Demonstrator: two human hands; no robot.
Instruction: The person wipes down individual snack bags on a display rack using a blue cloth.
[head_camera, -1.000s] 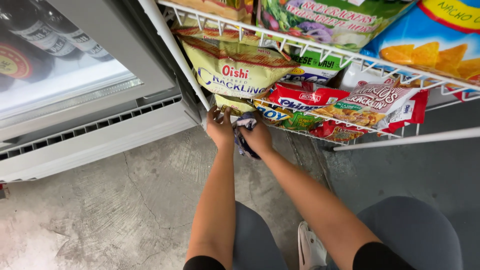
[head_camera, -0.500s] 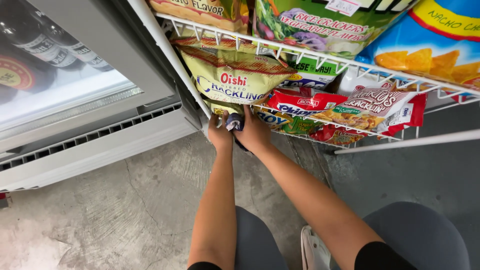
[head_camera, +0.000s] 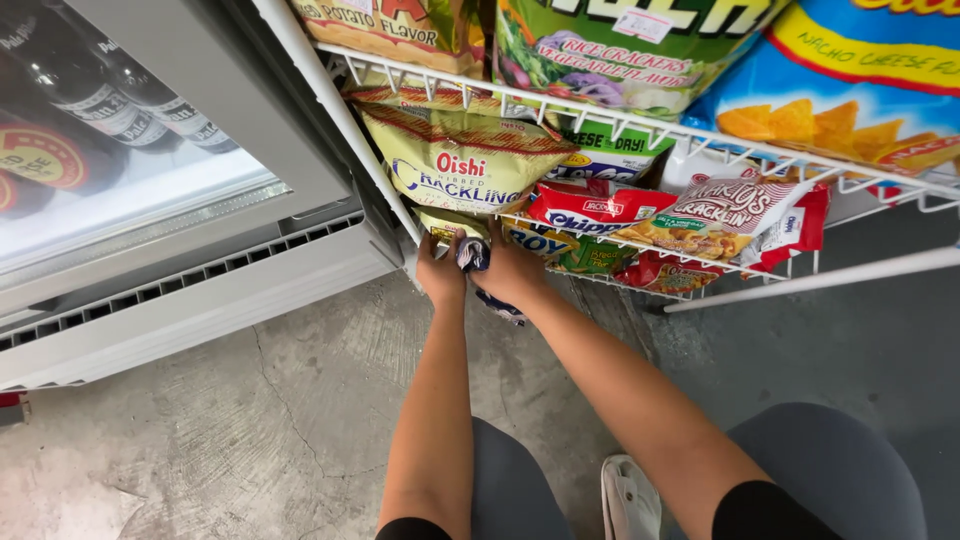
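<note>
Both my hands reach under the lowest shelf of a white wire snack rack (head_camera: 640, 128). My right hand (head_camera: 513, 272) grips a dark blue and white patterned cloth (head_camera: 474, 256) and presses it against the shelf's front left corner. A tail of the cloth hangs below my right wrist. My left hand (head_camera: 441, 272) sits just left of it, fingers curled on a small yellow snack bag (head_camera: 445, 224) at the rack's lower left corner. A large yellow-green crackling bag (head_camera: 462, 155) hangs right above both hands.
Red, green and blue snack packs (head_camera: 690, 215) fill the rack's shelves to the right. A glass-door cooler (head_camera: 140, 190) with dark bottles stands at left, its grille near the cracked concrete floor (head_camera: 230, 410). My knees and a white shoe (head_camera: 625, 500) are at the bottom.
Both hands moved slightly up and in under the shelf. The cloth went from loosely bunched in my right hand to being pressed against the shelf corner.
</note>
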